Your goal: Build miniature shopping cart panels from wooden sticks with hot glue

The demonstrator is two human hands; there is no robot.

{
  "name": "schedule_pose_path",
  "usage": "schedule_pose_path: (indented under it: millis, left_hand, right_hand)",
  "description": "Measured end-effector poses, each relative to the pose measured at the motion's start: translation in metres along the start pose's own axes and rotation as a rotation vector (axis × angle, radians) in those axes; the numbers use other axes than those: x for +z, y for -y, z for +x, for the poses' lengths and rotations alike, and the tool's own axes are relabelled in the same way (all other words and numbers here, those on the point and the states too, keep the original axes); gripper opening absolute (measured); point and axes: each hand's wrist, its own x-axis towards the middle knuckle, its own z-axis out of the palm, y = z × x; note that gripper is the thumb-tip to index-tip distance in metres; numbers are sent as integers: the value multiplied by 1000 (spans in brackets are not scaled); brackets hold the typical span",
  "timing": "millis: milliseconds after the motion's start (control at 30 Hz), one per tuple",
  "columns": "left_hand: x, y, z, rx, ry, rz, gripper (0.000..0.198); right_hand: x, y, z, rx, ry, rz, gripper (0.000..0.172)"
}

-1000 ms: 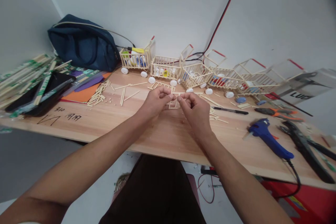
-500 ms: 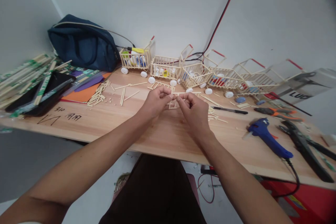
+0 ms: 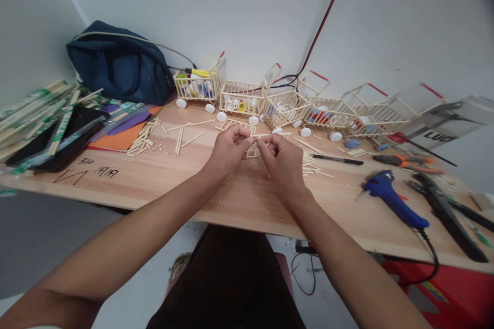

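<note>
My left hand [image 3: 232,150] and my right hand [image 3: 281,157] meet over the middle of the wooden table [image 3: 162,177]. Both pinch a small frame of thin wooden sticks [image 3: 252,152], their thumbs and fingertips almost touching. Fingers cover much of the frame. Just behind my left hand lies another flat stick frame [image 3: 235,124]. Loose cut sticks [image 3: 312,165] are scattered beside my right hand, with a black pen [image 3: 336,159] close by.
Several miniature stick shopping carts [image 3: 241,98] line the wall. At right lie a blue glue gun [image 3: 395,199], orange-handled pliers [image 3: 409,163] and a black-handled tool [image 3: 450,221]. Leftward are a dark blue bag [image 3: 116,69], a stick pile [image 3: 143,136] and wrapped sticks [image 3: 34,113].
The hands stay together on the small frame, with the right fingers shifted slightly. The camera view has moved a little; the objects on the table lie as before.
</note>
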Motion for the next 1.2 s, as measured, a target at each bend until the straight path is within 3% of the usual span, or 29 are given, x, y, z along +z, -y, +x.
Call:
schedule_pose_path:
  millis: [333,867,1200]
  left_hand:
    - [-1,6,3,66,-4,49,16]
    - [-6,11,11,19,-38,106,20]
    - [-6,10,10,60,-64,187,14]
  right_hand:
    - [1,0,3,-26,16,-37,23]
    - [4,-6,4,-58,25,-71,21]
    - [4,-4,5,-44,60,-81,20]
